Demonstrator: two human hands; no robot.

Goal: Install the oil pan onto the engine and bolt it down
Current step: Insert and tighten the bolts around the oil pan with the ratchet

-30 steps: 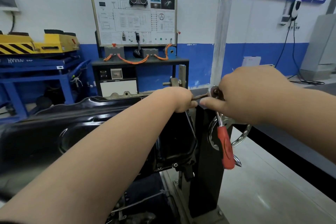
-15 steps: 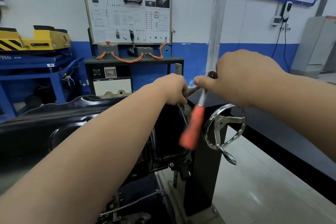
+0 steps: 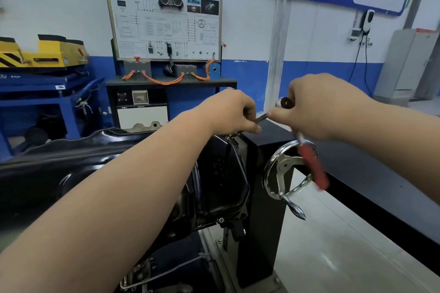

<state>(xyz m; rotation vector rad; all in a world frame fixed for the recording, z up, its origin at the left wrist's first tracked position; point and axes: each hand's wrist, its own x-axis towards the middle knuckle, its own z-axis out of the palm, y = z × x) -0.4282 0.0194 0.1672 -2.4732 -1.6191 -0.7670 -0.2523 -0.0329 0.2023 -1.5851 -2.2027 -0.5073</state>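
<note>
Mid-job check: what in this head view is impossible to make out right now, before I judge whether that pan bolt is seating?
All in the head view:
1. The bolt and socket: hidden under the left hand, which curls round the extension bar.
2. The handle of the ratchet: motion-blurred below the right hand, so its angle is unclear.
3. The near flange of the oil pan: covered by the left forearm.
4. The text on the training board: too small.

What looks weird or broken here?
Nothing looks broken or spilled. The only odd bit is the wrench: its red handle hangs blurry below the right hand, in front of the shiny wheel. It is probably just moving.
</note>
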